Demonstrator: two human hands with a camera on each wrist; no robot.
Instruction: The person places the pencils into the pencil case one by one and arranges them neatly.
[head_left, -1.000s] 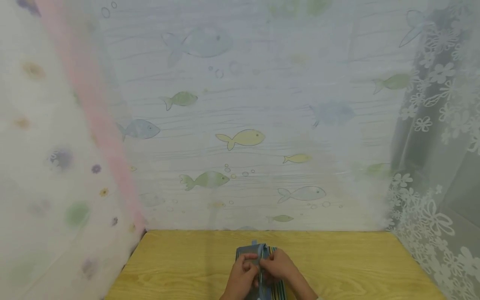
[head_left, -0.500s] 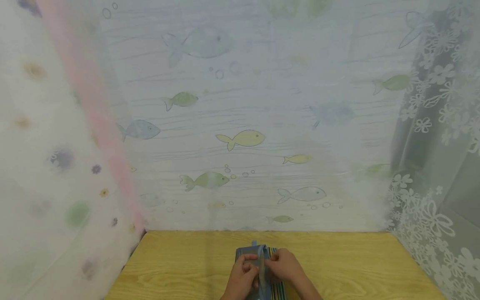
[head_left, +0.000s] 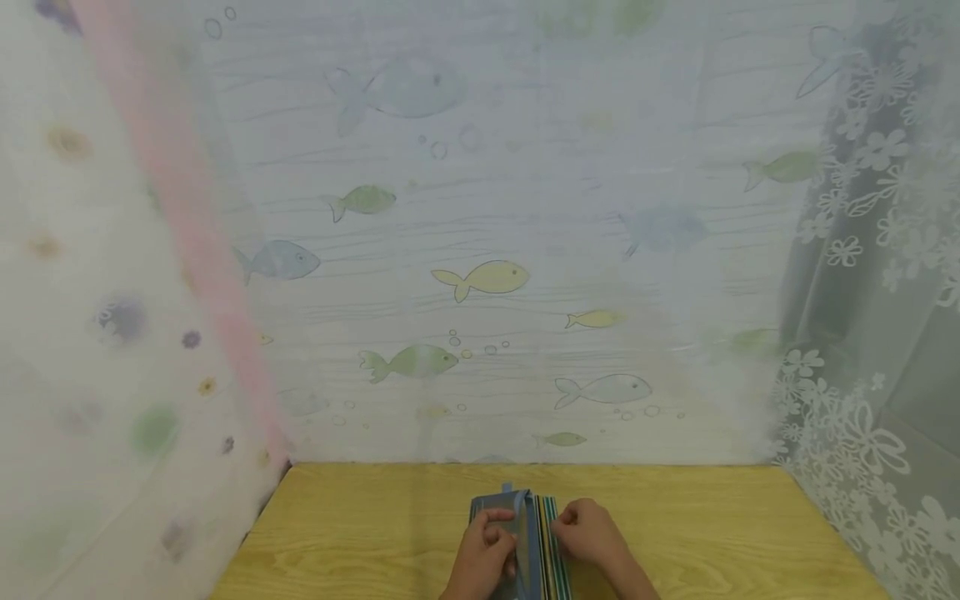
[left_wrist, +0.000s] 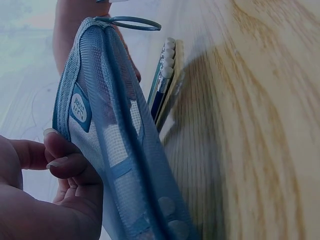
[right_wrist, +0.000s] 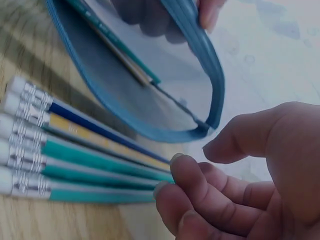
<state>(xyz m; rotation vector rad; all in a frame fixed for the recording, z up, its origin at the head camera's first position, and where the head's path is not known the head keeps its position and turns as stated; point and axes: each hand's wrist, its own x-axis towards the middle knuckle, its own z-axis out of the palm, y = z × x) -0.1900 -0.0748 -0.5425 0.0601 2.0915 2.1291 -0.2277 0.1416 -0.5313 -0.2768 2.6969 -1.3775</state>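
right hand [head_left: 591,533], fingertips parted, has moved off the pouch [left_wrist: 110,125]; left hand [head_left: 483,554] pinches it

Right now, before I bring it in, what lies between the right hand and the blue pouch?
A row of pencils lies between the right hand and the blue pouch; the head view shows it.

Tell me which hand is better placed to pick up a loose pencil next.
Probably the right hand: it appears to hold nothing and is close to the loose pencils. The left hand holds the pouch, on the side away from them.
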